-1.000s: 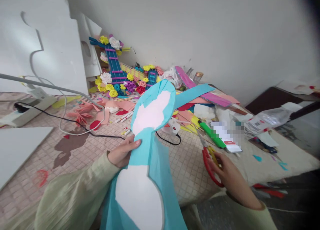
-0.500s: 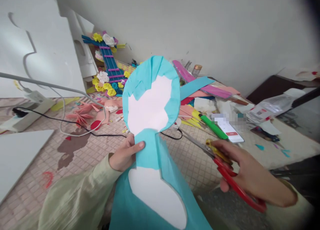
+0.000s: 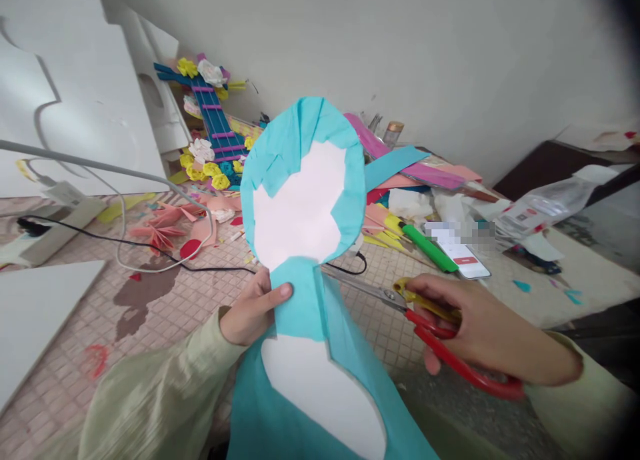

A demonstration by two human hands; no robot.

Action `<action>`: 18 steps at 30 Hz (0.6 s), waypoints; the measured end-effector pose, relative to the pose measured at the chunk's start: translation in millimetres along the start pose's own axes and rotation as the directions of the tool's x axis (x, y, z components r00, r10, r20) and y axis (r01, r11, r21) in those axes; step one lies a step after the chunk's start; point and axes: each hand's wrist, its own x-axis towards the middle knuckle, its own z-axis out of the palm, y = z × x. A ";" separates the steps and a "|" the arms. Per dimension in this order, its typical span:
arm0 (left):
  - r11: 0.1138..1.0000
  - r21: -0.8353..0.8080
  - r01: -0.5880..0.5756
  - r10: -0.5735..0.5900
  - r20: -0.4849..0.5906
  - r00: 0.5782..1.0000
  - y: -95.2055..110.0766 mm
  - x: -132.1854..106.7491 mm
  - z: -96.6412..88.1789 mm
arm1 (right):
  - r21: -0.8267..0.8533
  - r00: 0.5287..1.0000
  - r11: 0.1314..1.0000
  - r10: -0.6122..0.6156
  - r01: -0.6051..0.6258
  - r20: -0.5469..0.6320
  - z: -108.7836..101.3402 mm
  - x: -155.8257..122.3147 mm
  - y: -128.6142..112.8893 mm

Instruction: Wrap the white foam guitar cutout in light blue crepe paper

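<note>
My left hand pinches the narrow neck of a white guitar-shaped board, its thumb lying on the turquoise paper folded over the front. The round upper end shows a bare white middle inside a ring of folded turquoise paper. Below the neck, the wider white part lies against a large loose sheet of the same paper. Scissors with red and yellow handles are in my right hand. Their blades point left, and the tips reach the paper's edge at the right of the neck.
A decorated blue paper guitar leans at the back left. A power strip and cables lie on the left. Pink paper scraps, a green roll, a phone and a plastic bottle occupy the tabletop.
My right hand has brought the scissors leftward, so their blades now meet the paper beside the neck. My left hand keeps its hold on the neck.
</note>
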 end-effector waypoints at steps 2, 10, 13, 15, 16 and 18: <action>1.000 0.012 -0.003 0.003 0.002 1.000 0.3 0.3 0.4 | 0.022 1.000 1.000 0.001 -0.001 0.019 1.2 1.4 0.7; 0.999 0.021 0.029 -0.028 -0.021 0.999 1.6 -0.9 2.9 | 0.139 0.999 0.990 -0.019 0.015 0.032 2.7 5.4 2.0; 0.999 0.025 0.023 -0.023 -0.031 0.999 1.4 -1.1 2.8 | 0.158 0.999 0.987 -0.026 0.022 0.021 1.8 6.0 1.6; 0.999 0.032 0.022 -0.021 -0.047 0.999 1.1 -0.9 2.4 | 0.152 0.999 0.988 -0.028 0.025 0.017 1.5 6.4 1.0; 0.999 0.034 0.025 -0.023 -0.052 0.998 0.9 -0.8 2.1 | 0.145 0.999 0.989 -0.027 0.024 0.018 1.5 6.5 0.6; 0.999 0.032 0.030 -0.029 -0.048 0.998 0.7 -0.6 1.6 | 0.135 1.000 0.991 -0.020 0.022 -0.013 1.9 6.0 -0.6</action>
